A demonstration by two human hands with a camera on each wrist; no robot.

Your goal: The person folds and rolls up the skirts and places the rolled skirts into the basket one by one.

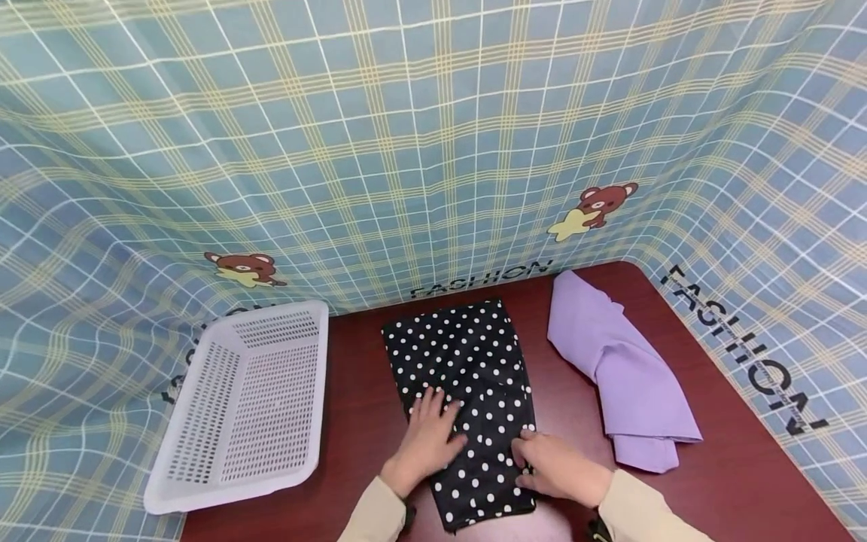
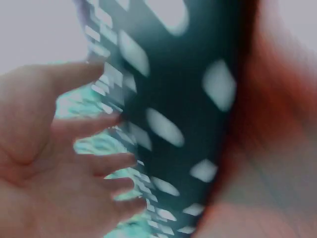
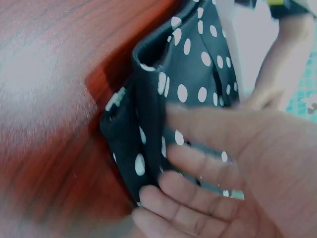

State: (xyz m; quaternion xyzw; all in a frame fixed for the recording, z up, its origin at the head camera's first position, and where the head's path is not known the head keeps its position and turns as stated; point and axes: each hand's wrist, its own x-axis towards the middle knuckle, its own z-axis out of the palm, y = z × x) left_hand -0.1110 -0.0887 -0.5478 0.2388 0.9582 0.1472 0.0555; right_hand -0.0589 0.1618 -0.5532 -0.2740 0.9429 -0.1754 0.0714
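Note:
A black cloth with white polka dots (image 1: 467,354) lies in a long folded strip on the dark red table, its near half layered. My left hand (image 1: 428,436) rests on its left side with fingers spread; the left wrist view shows that hand (image 2: 64,153) against the dotted fabric. At the cloth's right edge my right hand (image 1: 558,463) touches the fabric with bent fingers. In the right wrist view, the thumb and fingers of this hand (image 3: 213,183) lie apart beside the loose folds of the polka-dot cloth (image 3: 148,104).
A white perforated plastic basket (image 1: 271,414) stands on the left of the table (image 1: 359,421). To the right lies a folded lilac cloth (image 1: 616,361). A blue plaid curtain (image 1: 420,150) with printed bears hangs behind and around the table.

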